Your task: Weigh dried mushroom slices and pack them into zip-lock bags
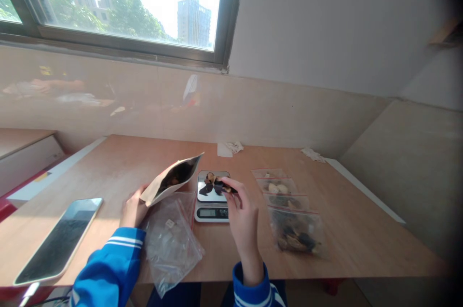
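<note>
My left hand point(134, 206) grips a light-brown paper pouch point(158, 186) by its lower end, its mouth gaping toward the right with brown pieces inside. Just right of the pouch stands a small digital scale point(211, 214) with a shiny plate; its reading is too faint to make out. Dark, dried brown-black pieces point(210, 184) lie on the plate. Over the plate's right side, my right hand point(241, 205) pinches one more dark dried piece point(228, 189) between thumb and fingers. Crumpled clear zip bags point(171, 239) rest below the pouch.
Several filled zip bags point(296, 232) of dried pieces overlap on the right of the wooden table point(354, 230). A phone point(60, 242) with a charging cable point(29, 293) lies at left. Crumpled tissue point(235, 147) and a white card point(224, 150) sit near the wall.
</note>
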Motion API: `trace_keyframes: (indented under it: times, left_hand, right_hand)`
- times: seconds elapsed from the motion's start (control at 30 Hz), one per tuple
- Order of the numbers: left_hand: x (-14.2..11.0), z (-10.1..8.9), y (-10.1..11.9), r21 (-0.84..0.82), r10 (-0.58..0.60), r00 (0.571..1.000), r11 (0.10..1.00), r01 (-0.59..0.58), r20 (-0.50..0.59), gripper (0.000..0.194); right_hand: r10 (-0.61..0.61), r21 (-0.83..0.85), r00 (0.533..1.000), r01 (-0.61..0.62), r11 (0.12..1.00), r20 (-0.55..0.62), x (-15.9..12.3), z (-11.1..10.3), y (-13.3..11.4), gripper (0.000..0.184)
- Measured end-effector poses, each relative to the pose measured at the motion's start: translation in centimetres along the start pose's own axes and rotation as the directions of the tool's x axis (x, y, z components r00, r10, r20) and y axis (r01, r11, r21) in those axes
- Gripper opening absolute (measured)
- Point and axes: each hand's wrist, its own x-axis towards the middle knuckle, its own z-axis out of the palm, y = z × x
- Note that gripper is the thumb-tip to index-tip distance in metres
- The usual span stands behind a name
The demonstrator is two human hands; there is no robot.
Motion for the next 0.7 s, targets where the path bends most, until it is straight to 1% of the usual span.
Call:
trace_keyframes:
  times: [0.1, 0.13, 0.23, 0.33, 0.43, 0.53, 0.6, 0.7]
  left_hand:
    - [0.4, 0.2, 0.0, 0.047, -0.041, 0.999, 0.998, 0.041, 0.001, 0.055]
    - [0.5, 0.2, 0.0, 0.06, -0.044, 0.999, 0.997, 0.044, 0.0, 0.054]
    - [0.6, 0.2, -0.1, 0.068, -0.018, 1.0, 0.998, 0.018, -0.001, 0.049]
    - [0.5, 0.2, -0.1, 0.06, -0.018, 1.0, 0.998, 0.018, -0.004, 0.049]
    - [0.4, 0.2, -0.2, 0.036, -0.013, 1.0, 0.999, 0.014, -0.023, 0.049]
    - [0.4, 0.3, -0.1, 0.031, 0.002, 0.999, 1.0, -0.001, -0.039, 0.046]
    - [0.4, 0.3, -0.1, 0.043, 0.003, 0.999, 0.999, -0.002, -0.038, 0.046]
    - [0.4, 0.3, -0.1, 0.057, -0.006, 1.0, 0.998, 0.008, -0.031, 0.046]
  right_hand:
    - [0.142, -0.106, 0.988, -0.148, 0.983, -0.062, -0.8, -1.2, 4.4, 0.025]
    - [0.173, -0.126, 0.984, -0.177, 0.976, -0.049, -1.0, -1.4, 5.8, 0.026]
    - [0.201, -0.191, 0.979, -0.202, 0.961, -0.024, -1.5, -0.9, 9.6, 0.028]
    - [0.164, -0.243, 0.986, -0.163, 0.956, -0.019, -1.4, 0.1, 12.0, 0.032]
    - [0.109, -0.243, 0.994, -0.1, 0.965, 0.024, -1.2, 0.9, 13.2, 0.041]
    - [0.08, -0.23, 0.995, -0.065, 0.971, 0.055, -1.4, 0.9, 13.6, 0.046]
    - [0.081, -0.223, 0.995, -0.066, 0.973, 0.059, -1.7, 0.8, 13.5, 0.045]
    - [0.106, -0.217, 0.994, -0.101, 0.971, 0.013, -2.1, 0.5, 13.3, 0.042]
